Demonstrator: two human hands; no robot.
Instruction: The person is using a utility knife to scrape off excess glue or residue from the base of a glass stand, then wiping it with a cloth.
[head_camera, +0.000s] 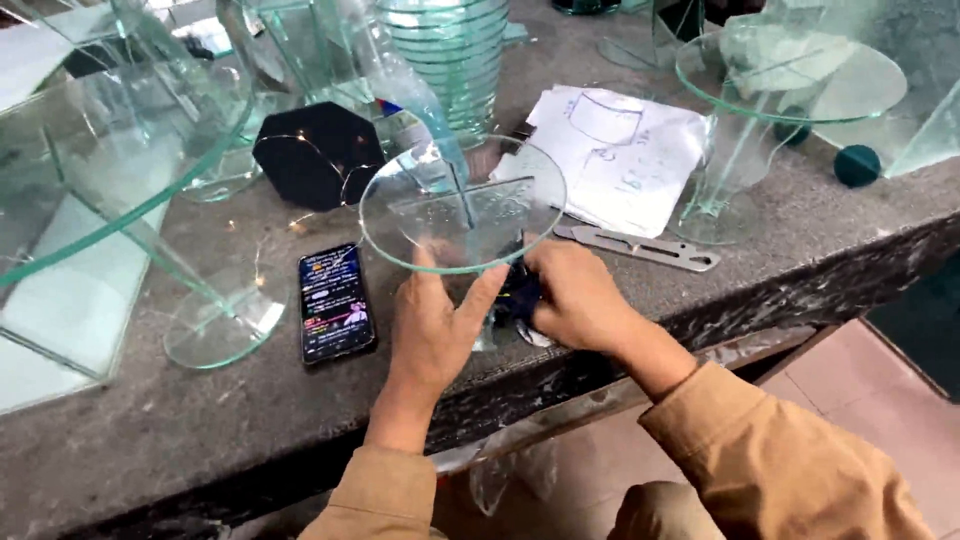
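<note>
I stand at a grey stone counter (200, 420) over a tiled floor. My left hand (432, 330) pinches the near rim of a round glass disc (462, 203); my right hand (575, 298) closes on something dark beneath it — beyond lie a phone (335, 303), a paper sheet (615, 155) and stacked glass discs (455, 55).

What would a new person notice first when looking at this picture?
First, the round glass disc at the centre, steadied by the left hand while the right hand works at a dark object under it. Next, the lit phone lying left of the hands, and the paper sketch behind.
</note>
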